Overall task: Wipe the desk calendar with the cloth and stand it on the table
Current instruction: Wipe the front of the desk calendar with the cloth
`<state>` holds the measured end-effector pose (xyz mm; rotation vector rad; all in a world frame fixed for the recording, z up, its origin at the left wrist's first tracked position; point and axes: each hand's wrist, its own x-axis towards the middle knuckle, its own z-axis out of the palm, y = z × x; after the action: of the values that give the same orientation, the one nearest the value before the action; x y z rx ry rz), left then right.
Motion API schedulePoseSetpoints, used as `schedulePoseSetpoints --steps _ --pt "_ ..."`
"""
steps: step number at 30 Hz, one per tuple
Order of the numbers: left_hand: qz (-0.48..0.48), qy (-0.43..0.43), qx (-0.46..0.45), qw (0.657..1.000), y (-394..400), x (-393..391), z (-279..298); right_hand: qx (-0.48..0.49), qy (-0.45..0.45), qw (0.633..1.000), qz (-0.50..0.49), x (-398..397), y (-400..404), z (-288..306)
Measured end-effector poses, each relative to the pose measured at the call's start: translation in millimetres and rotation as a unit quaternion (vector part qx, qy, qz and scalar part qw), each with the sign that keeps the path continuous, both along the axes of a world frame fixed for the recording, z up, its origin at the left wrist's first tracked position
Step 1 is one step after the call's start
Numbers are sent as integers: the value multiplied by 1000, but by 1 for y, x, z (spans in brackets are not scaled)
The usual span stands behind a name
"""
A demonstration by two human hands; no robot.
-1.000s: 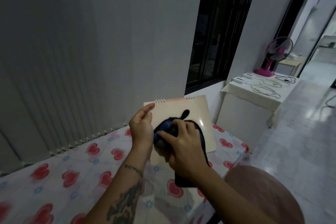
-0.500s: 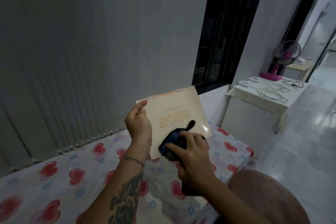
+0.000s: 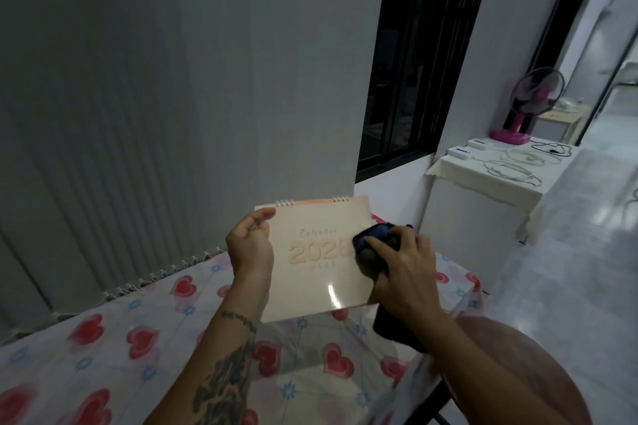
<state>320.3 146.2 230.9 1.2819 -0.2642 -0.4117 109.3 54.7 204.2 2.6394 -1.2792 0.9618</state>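
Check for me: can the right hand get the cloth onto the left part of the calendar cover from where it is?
Probably yes. The right hand presses the cloth on the calendar cover's right side; the cover is bare up to the left hand gripping the left edge.

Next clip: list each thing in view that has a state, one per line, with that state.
desk calendar: held up off the table, front cover toward the camera, closed.
cloth: bunched, pressed on the cover's right side.
left hand: gripping the calendar's left edge.
right hand: closed on the cloth.
pink fan: upright on the far table; whether it is running cannot be told.
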Motion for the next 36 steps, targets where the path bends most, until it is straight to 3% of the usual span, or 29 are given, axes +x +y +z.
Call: schedulePoseSetpoints --steps 6,11,16,19,26,32,36 --pt "-19 -2 -16 1000 0 -2 -12 -1 5 1000 -23 13 -6 16" --pt "-6 10 -18 1000 7 16 -15 8 27 999 32 9 4 -7" --pt "-57 -53 -4 997 3 12 -20 0 27 999 25 15 -14 9" --pt "-60 -43 -6 997 1 9 -22 -3 34 999 9 21 -17 19" --pt "-22 -27 -28 999 4 19 -17 28 101 993 52 8 12 -17" --pt "-53 -72 -1 996 -7 -2 -22 20 48 999 -14 33 5 13" --pt "-71 -106 4 992 -13 -14 -21 29 38 998 32 53 23 10"
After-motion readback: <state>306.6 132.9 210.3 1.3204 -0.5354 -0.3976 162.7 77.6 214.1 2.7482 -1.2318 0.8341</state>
